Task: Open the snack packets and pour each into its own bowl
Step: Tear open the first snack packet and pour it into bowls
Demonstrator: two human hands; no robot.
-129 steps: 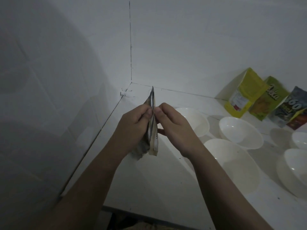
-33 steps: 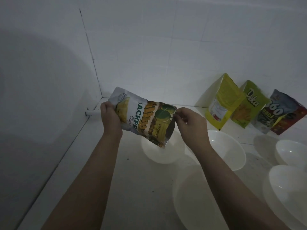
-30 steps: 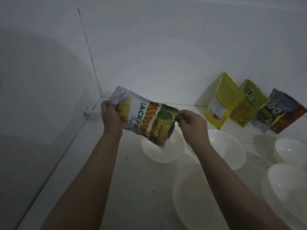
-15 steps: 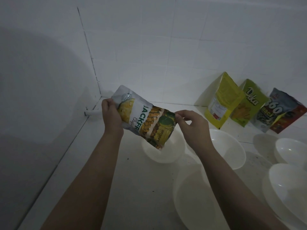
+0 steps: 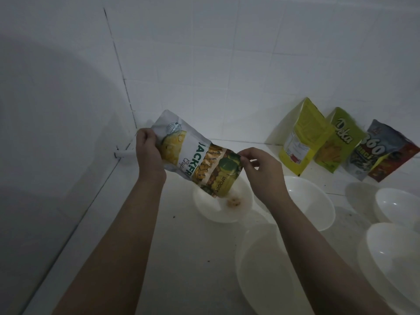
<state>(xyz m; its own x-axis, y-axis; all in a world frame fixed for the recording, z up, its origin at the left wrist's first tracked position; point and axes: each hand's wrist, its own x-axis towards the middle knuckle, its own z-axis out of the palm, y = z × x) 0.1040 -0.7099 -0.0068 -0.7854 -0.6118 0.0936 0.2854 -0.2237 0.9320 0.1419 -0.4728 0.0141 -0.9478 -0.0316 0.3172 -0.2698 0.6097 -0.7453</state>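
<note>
The left hand (image 5: 148,153) grips the bottom end of the jackfruit chip packet (image 5: 196,156), and the right hand (image 5: 261,171) pinches its upper edge. The packet tilts mouth-down over a white bowl (image 5: 223,201) on the bench (image 5: 181,258); a few chips (image 5: 234,201) lie in the bowl.

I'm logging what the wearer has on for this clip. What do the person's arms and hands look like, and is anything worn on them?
Both forearms are bare up to the frame's bottom edge, with no sleeves in view. The left hand and right hand carry no gloves, rings, watch or bracelet that this dim view shows.
</note>
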